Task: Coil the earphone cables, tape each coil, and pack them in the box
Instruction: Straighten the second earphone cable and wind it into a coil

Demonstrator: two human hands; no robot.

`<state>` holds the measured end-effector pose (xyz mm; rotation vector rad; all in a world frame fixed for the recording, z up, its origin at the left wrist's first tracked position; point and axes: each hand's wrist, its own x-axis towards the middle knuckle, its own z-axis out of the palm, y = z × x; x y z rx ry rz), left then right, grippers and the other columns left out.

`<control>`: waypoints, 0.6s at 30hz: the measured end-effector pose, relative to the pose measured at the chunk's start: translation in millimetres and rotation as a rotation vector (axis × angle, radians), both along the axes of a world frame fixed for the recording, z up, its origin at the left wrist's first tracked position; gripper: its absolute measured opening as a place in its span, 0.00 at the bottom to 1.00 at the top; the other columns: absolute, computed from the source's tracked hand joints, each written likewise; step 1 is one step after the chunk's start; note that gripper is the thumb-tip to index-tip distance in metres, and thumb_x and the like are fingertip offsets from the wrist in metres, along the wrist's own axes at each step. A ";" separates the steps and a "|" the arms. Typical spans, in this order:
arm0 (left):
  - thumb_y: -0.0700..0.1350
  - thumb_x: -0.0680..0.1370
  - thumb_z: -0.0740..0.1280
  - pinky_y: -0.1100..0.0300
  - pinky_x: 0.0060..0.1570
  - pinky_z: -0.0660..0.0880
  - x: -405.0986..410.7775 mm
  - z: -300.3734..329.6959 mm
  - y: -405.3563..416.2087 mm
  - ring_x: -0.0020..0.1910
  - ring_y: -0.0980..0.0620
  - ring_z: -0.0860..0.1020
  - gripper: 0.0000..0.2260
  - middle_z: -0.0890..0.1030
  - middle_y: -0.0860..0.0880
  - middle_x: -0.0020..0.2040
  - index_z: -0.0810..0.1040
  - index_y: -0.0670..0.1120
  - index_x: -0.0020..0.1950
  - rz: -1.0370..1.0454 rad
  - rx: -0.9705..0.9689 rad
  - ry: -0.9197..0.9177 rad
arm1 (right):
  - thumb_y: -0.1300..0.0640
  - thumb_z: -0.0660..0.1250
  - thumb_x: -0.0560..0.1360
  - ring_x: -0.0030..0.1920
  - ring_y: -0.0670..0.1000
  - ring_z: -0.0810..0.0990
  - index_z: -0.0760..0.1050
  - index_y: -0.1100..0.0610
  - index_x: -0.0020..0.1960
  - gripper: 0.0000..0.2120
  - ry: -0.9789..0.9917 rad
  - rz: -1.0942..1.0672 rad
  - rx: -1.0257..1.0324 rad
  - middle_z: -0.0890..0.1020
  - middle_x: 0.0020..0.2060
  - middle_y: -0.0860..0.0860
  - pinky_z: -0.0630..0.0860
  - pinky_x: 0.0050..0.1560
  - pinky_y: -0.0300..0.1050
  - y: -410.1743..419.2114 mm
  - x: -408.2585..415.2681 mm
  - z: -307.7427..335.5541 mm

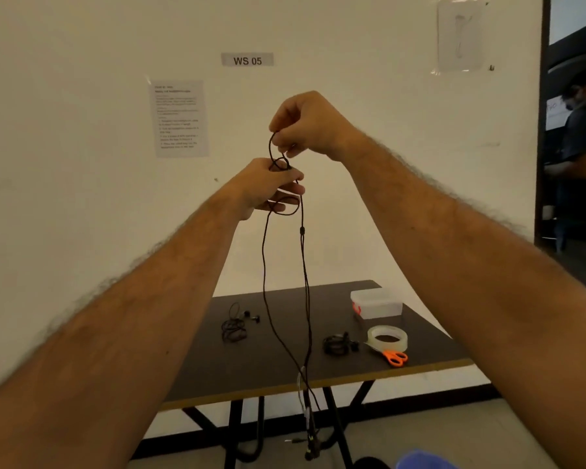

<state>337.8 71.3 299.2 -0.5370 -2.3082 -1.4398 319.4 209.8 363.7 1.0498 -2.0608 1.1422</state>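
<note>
Both my hands are raised in front of the wall, well above the table. My left hand (268,187) holds small loops of a black earphone cable (266,265) wound around its fingers. Just above it, my right hand (301,126) pinches the same cable and draws a loop. The rest of the cable hangs down in long strands past the table's front edge. On the dark table (285,374) lie a loose tangled earphone (234,328) at the left and a coiled earphone (337,343) near the middle. A clear plastic box (376,302) stands at the back right.
A roll of clear tape (387,337) and orange-handled scissors (394,357) lie at the table's right front. Paper sheets and a "WS 05" label (247,59) hang on the wall. A person (579,147) stands in the doorway at the far right.
</note>
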 end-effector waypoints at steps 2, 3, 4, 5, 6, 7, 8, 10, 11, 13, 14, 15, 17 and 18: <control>0.46 0.81 0.65 0.59 0.41 0.80 -0.3 -0.1 0.3 0.42 0.52 0.85 0.08 0.86 0.49 0.45 0.80 0.44 0.54 -0.001 0.073 0.028 | 0.70 0.71 0.69 0.39 0.50 0.82 0.79 0.59 0.53 0.14 -0.011 0.007 0.026 0.80 0.43 0.56 0.83 0.40 0.44 0.6 2.1 -2.4; 0.46 0.81 0.65 0.59 0.41 0.80 0.0 0.8 -0.5 0.43 0.51 0.85 0.08 0.86 0.49 0.46 0.80 0.44 0.54 0.000 0.113 0.039 | 0.70 0.69 0.69 0.41 0.50 0.80 0.78 0.59 0.56 0.17 0.019 -0.034 0.025 0.79 0.45 0.55 0.82 0.39 0.42 0.6 2.2 -4.5; 0.46 0.81 0.65 0.59 0.41 0.81 0.9 2.0 -1.9 0.44 0.51 0.86 0.07 0.86 0.49 0.46 0.79 0.44 0.54 -0.001 0.155 0.045 | 0.68 0.68 0.70 0.42 0.49 0.79 0.77 0.58 0.59 0.18 0.060 -0.092 0.014 0.78 0.46 0.54 0.81 0.39 0.41 0.9 2.0 -7.5; 0.46 0.81 0.66 0.59 0.40 0.80 1.8 3.4 -3.6 0.45 0.50 0.86 0.06 0.86 0.49 0.46 0.79 0.45 0.53 -0.005 0.199 0.050 | 0.66 0.67 0.72 0.43 0.49 0.79 0.75 0.57 0.62 0.19 0.074 -0.136 -0.001 0.78 0.47 0.54 0.80 0.40 0.41 1.3 1.8 -11.7; 0.46 0.81 0.66 0.59 0.39 0.80 2.4 4.8 -5.3 0.44 0.50 0.86 0.05 0.85 0.48 0.47 0.79 0.45 0.51 -0.020 0.249 0.053 | 0.63 0.68 0.74 0.44 0.50 0.80 0.73 0.56 0.64 0.19 0.022 -0.147 -0.004 0.79 0.47 0.53 0.80 0.43 0.44 2.2 1.3 -17.2; 0.45 0.80 0.66 0.59 0.37 0.79 2.5 6.6 -7.1 0.44 0.49 0.85 0.04 0.85 0.48 0.47 0.79 0.45 0.50 -0.044 0.305 0.057 | 0.58 0.68 0.76 0.45 0.51 0.82 0.71 0.55 0.64 0.18 -0.098 -0.105 0.012 0.80 0.48 0.53 0.81 0.46 0.48 3.0 0.9 -23.9; 0.44 0.80 0.66 0.60 0.34 0.78 2.5 8.1 -8.9 0.42 0.49 0.85 0.04 0.85 0.47 0.47 0.79 0.45 0.50 -0.067 0.361 0.061 | 0.52 0.67 0.78 0.45 0.52 0.84 0.71 0.54 0.64 0.16 -0.250 -0.024 0.055 0.82 0.49 0.54 0.80 0.49 0.51 3.6 0.4 -31.4; 0.43 0.80 0.64 0.63 0.28 0.73 1.5 10.4 -13.0 0.35 0.52 0.82 0.05 0.83 0.48 0.45 0.80 0.45 0.50 -0.074 0.445 0.070 | 0.44 0.64 0.80 0.42 0.53 0.84 0.72 0.54 0.61 0.16 -0.474 0.148 0.142 0.83 0.46 0.54 0.80 0.53 0.55 5.0 -2.7 -47.0; 0.44 0.80 0.64 0.64 0.24 0.68 0.6 10.7 -15.8 0.30 0.54 0.79 0.06 0.83 0.48 0.44 0.80 0.46 0.50 -0.062 0.466 0.074 | 0.45 0.65 0.80 0.38 0.51 0.82 0.72 0.55 0.61 0.17 -0.529 0.210 0.153 0.82 0.41 0.53 0.80 0.53 0.56 5.8 -6.1 -53.6; 0.44 0.81 0.62 0.66 0.21 0.59 -1.2 10.7 -24.1 0.25 0.57 0.69 0.07 0.82 0.50 0.41 0.79 0.46 0.48 -0.039 0.479 0.081 | 0.52 0.69 0.78 0.31 0.47 0.73 0.73 0.56 0.62 0.15 -0.552 0.242 0.140 0.75 0.34 0.50 0.83 0.49 0.53 7.3 -14.1 -62.7; 0.44 0.81 0.62 0.66 0.20 0.56 -2.2 10.4 -29.9 0.23 0.58 0.66 0.07 0.81 0.51 0.39 0.79 0.46 0.47 -0.031 0.479 0.080 | 0.56 0.70 0.77 0.30 0.46 0.70 0.75 0.56 0.60 0.13 -0.531 0.216 0.154 0.72 0.32 0.49 0.83 0.44 0.50 8.3 -17.9 -65.4; 0.44 0.81 0.62 0.66 0.20 0.55 -3.1 10.0 -36.4 0.23 0.58 0.63 0.07 0.81 0.52 0.37 0.78 0.47 0.46 -0.023 0.474 0.074 | 0.58 0.71 0.76 0.29 0.46 0.68 0.78 0.56 0.56 0.09 -0.486 0.164 0.171 0.70 0.31 0.48 0.81 0.37 0.46 9.9 -20.8 -67.2; 0.44 0.81 0.61 0.67 0.19 0.53 -3.9 8.1 -50.5 0.21 0.59 0.61 0.08 0.80 0.53 0.34 0.78 0.47 0.45 -0.009 0.465 0.059 | 0.59 0.72 0.75 0.28 0.47 0.66 0.79 0.57 0.46 0.03 -0.353 0.004 0.168 0.70 0.29 0.49 0.70 0.30 0.42 12.2 -23.2 -67.8; 0.43 0.81 0.60 0.67 0.20 0.53 -4.5 6.5 -57.0 0.21 0.59 0.61 0.09 0.80 0.53 0.34 0.77 0.47 0.45 0.002 0.467 0.057 | 0.60 0.72 0.74 0.28 0.47 0.67 0.78 0.58 0.42 0.04 -0.288 -0.078 0.155 0.70 0.29 0.50 0.68 0.30 0.41 13.3 -25.1 -66.9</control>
